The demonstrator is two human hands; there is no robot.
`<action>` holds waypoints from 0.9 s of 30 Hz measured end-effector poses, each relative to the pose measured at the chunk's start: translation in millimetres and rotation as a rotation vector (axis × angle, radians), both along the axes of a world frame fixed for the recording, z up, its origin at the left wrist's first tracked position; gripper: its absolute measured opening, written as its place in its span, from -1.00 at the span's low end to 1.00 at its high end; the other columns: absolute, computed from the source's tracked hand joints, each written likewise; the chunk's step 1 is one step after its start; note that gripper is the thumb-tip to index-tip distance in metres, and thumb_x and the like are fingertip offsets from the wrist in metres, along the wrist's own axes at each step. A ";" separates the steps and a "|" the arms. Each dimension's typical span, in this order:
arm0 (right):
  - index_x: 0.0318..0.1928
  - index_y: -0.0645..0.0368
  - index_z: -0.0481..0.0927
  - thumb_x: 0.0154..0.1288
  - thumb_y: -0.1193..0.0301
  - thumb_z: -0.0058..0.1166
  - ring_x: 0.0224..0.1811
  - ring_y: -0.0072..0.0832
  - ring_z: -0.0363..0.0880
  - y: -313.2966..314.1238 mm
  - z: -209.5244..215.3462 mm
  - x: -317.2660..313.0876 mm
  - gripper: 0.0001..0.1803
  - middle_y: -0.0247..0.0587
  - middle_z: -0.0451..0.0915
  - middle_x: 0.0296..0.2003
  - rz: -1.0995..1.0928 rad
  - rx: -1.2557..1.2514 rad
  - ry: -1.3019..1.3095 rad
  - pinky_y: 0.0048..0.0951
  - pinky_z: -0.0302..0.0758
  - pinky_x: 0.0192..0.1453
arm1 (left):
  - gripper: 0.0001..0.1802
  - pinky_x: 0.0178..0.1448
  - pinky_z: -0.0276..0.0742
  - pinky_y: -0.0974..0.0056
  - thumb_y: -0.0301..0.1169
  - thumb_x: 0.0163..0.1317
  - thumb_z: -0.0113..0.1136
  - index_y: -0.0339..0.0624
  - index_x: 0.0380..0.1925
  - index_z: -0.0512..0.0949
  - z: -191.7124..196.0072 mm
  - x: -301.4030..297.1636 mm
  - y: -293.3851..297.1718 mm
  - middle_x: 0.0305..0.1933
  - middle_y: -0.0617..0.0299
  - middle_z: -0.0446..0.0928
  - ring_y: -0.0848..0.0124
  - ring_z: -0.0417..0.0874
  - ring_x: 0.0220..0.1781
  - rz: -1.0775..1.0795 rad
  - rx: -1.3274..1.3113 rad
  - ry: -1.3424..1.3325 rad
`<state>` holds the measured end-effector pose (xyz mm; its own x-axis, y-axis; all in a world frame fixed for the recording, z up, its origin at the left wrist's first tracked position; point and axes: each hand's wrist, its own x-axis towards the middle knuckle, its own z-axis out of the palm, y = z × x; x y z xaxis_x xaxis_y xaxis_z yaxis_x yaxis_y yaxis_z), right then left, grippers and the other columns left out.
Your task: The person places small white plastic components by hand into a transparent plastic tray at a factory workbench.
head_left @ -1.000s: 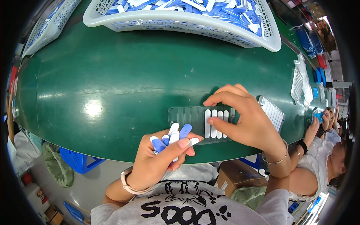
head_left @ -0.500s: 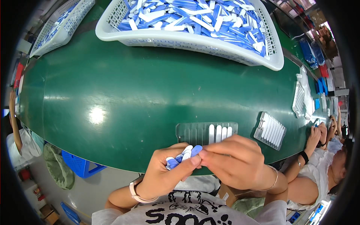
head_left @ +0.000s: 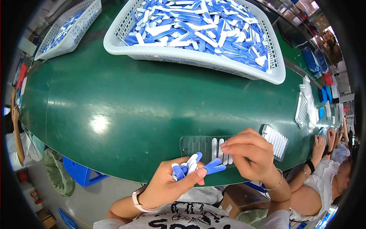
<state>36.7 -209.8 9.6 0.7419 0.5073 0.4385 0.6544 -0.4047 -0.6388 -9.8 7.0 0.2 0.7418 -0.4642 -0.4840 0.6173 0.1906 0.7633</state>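
My left hand (head_left: 171,185) holds a bunch of blue and white plastic sticks (head_left: 188,168) fanned upward near the table's front edge. My right hand (head_left: 249,154) hovers over the right end of a clear slotted tray (head_left: 198,145) on the green table (head_left: 152,103); its fingertips touch the white sticks (head_left: 218,149) lying in the slots, and one blue stick (head_left: 213,167) lies between the two hands. The tray's left slots hold nothing.
A large white basket (head_left: 198,57) heaped with blue and white sticks stands at the back. A second basket (head_left: 68,30) sits back left. A filled slotted tray (head_left: 276,139) lies to the right, more trays (head_left: 303,108) beyond. Another person's hands (head_left: 320,143) work at the right.
My right hand went from the tray to the bunch in my left hand, then back to the tray. The view tilted up, showing more of the big basket.
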 end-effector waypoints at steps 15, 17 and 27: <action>-0.34 0.22 0.60 -0.04 0.63 0.22 -0.28 -0.30 0.54 -5.5 15.7 0.7 -0.82 -0.21 0.56 -0.25 0.080 0.227 0.500 -0.39 0.48 -0.22 | -0.83 -0.66 0.13 0.44 -0.43 0.26 0.09 -0.37 -0.33 0.49 1.7 0.9 3.7 -0.55 0.11 0.52 0.59 0.24 -0.76 0.264 -0.116 0.153; -0.38 0.20 0.58 -0.05 0.61 0.22 -0.26 -0.30 0.52 -2.4 21.6 12.1 -0.84 -0.21 0.54 -0.24 0.060 0.112 0.505 -0.38 0.46 -0.20 | -0.83 -0.67 0.13 0.44 -0.43 0.26 0.09 -0.38 -0.33 0.49 2.4 -3.4 9.7 -0.55 0.10 0.52 0.59 0.24 -0.76 0.314 -0.050 0.064; -0.32 0.12 0.48 0.00 0.39 0.23 -0.10 -0.35 0.28 23.1 31.6 27.2 -0.77 -0.27 0.33 -0.21 0.036 -0.503 0.422 -0.32 0.10 -0.02 | -0.80 -0.60 0.19 0.54 -0.34 0.28 0.15 -0.30 -0.31 0.55 -1.4 -6.0 18.5 -0.51 0.29 0.56 0.73 0.33 -0.65 0.310 0.097 -0.111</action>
<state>63.8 -186.7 41.3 0.7770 0.6022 -0.1835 0.4075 -0.7033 -0.5825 -15.8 25.5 -1.3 0.8910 -0.1646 -0.4231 0.4535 0.2796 0.8462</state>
